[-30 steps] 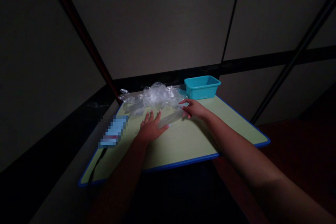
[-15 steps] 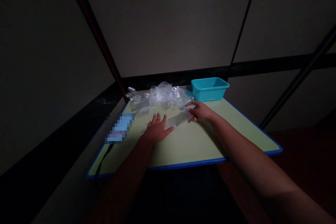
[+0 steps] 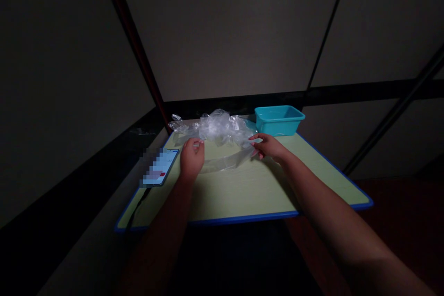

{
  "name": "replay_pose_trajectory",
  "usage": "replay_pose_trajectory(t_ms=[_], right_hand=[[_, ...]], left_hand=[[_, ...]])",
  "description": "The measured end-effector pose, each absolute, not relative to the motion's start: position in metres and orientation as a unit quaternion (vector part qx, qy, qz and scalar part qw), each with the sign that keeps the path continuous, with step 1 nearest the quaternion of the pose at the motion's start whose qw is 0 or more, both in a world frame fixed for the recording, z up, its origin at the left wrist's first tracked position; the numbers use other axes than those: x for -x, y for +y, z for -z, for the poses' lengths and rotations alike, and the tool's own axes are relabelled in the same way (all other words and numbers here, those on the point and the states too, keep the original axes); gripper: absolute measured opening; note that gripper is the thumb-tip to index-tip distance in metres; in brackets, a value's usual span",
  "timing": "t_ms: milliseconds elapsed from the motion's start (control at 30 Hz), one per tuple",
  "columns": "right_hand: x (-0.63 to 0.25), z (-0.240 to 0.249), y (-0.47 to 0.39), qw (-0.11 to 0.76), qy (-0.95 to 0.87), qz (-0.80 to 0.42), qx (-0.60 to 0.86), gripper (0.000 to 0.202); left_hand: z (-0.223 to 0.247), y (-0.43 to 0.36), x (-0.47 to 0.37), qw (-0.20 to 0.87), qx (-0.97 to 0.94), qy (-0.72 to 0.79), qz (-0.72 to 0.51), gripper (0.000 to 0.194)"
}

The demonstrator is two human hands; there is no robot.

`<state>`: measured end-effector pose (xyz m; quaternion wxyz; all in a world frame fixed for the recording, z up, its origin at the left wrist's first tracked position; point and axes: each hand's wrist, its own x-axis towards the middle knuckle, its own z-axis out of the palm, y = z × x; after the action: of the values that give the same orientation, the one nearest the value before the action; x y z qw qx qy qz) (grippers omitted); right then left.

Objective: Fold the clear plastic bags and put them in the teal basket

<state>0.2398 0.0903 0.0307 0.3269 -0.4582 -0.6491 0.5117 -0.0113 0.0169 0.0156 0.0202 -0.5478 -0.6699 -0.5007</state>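
Note:
A clear plastic bag (image 3: 225,163), folded flat into a long strip, lies across the table between my hands. Its right end is lifted and pinched between thumb and fingers of my right hand (image 3: 268,146). My left hand (image 3: 192,157) is beside the strip's left end, raised a little, with fingers curled in toward the thumb. Whether anything thin sits between those fingertips I cannot make out. Just behind both hands is a crumpled heap of clear plastic bags (image 3: 218,126), its near edge close to my right fingertips.
A turquoise plastic basket (image 3: 279,128) stands at the table's back right. On the left edge lies a phone (image 3: 163,169), partly blurred out, with a dark cord (image 3: 137,208) running off the front. The pale table (image 3: 243,199) has a blue rim, with panelled walls behind and at left.
My left hand has gone from lying flat with spread fingers on the strip to curled and lifted, a bit further left. My right hand keeps its pinch, almost unmoved.

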Motion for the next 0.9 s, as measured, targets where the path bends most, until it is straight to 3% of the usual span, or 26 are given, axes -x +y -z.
replay_pose_trajectory(t_ms=[167,233,333,433,533,700,900], right_hand=[[-0.242,-0.028,0.096,0.332,-0.631,-0.526,0.463,0.012],[-0.242,-0.026,0.097,0.334,-0.63,-0.529,0.461,0.01],[-0.241,-0.026,0.096,0.337,-0.642,-0.526,0.445,0.009],[-0.239,-0.028,0.094,0.351,-0.65,-0.525,0.423,0.008],[-0.236,-0.031,0.089,0.379,-0.656,-0.53,0.381,0.012],[-0.227,-0.033,0.08,0.392,-0.664,-0.551,0.319,0.026],[-0.215,-0.028,0.073,0.394,-0.664,-0.568,0.286,0.032]], left_hand=[[-0.006,0.026,0.01,-0.188,0.478,-0.673,0.533,0.045],[-0.004,0.024,0.003,-0.166,0.523,-0.663,0.508,0.046],[-0.001,0.015,-0.013,-0.047,0.667,-0.623,0.406,0.042],[0.0,0.004,-0.033,-0.002,0.751,-0.611,0.249,0.06],[0.001,-0.002,-0.052,0.004,0.756,-0.629,0.182,0.077],[0.01,0.002,-0.067,0.008,0.743,-0.624,0.242,0.084],[0.021,0.011,-0.068,-0.047,0.762,-0.546,0.344,0.072]])
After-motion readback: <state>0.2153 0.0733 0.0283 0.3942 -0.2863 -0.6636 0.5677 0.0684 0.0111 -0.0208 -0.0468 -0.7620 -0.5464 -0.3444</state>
